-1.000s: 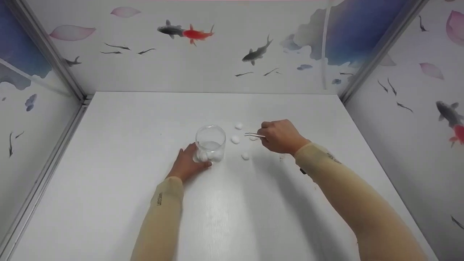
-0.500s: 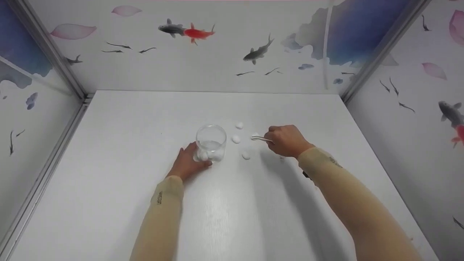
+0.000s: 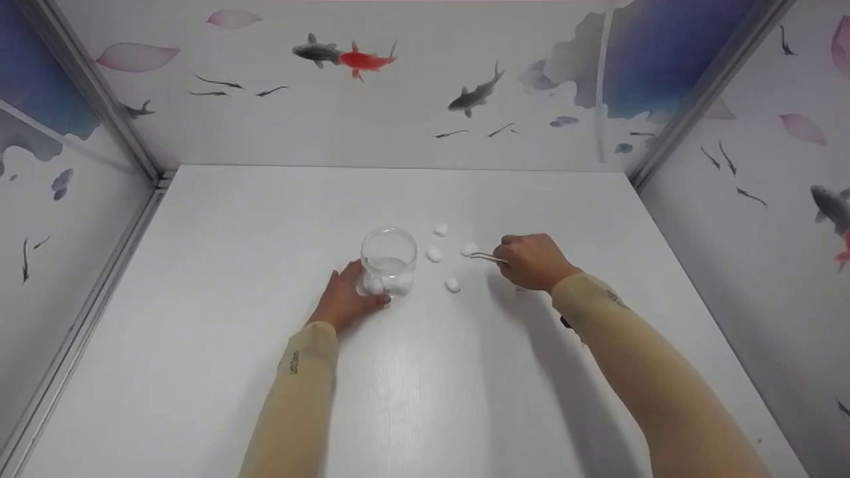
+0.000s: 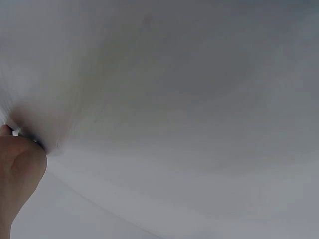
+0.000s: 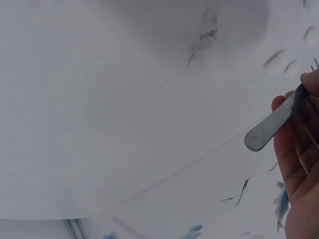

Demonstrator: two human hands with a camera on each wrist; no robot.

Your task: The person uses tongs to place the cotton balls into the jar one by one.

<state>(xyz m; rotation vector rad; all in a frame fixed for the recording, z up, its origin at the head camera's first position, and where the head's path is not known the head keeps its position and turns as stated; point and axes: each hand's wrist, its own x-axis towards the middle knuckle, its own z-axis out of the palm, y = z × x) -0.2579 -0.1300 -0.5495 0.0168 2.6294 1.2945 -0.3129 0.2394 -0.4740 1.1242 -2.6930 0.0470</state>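
My left hand curls round the lower left side of a clear glass jar that stands on the table, with several white cotton balls at its bottom. My right hand pinches metal tweezers, whose tips point left and overlap the edge of a cotton ball. In the right wrist view the rounded end of the tweezers sticks out from between thumb and fingers. Only part of the left hand shows in the left wrist view, where the jar is mostly hidden.
More loose cotton balls lie right of the jar: one at the back, one in the middle, one nearer. White panels with painted fish surround the white table at the back and both sides.
My right hand has moved right and slightly nearer with the tweezers, which now meet the rightmost cotton ball's near edge in view. The left hand and jar have stayed in place.
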